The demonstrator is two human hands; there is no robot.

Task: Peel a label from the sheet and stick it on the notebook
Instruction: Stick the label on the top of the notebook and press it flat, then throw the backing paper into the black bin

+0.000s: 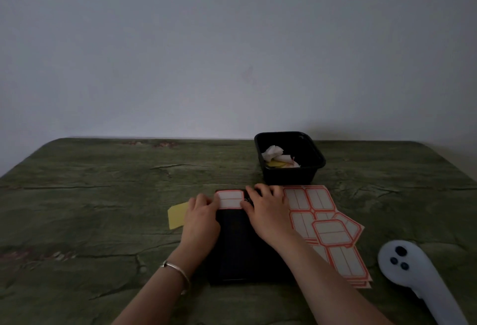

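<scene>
A black notebook (237,244) lies on the green table in front of me. A white label with a red border (230,199) sits across the notebook's far end. My left hand (200,215) touches the label's left edge with its fingertips. My right hand (267,207) rests flat on the notebook's far right corner, its fingers at the label's right edge. Sheets of red-bordered labels (333,231) lie fanned out to the right of the notebook, partly under my right forearm.
A black plastic tray (316,155) with crumpled white and yellow paper scraps stands behind the sheets. A yellow paper piece (176,215) lies left of my left hand. A white controller (415,270) lies at the right. A pale wall rises behind the table.
</scene>
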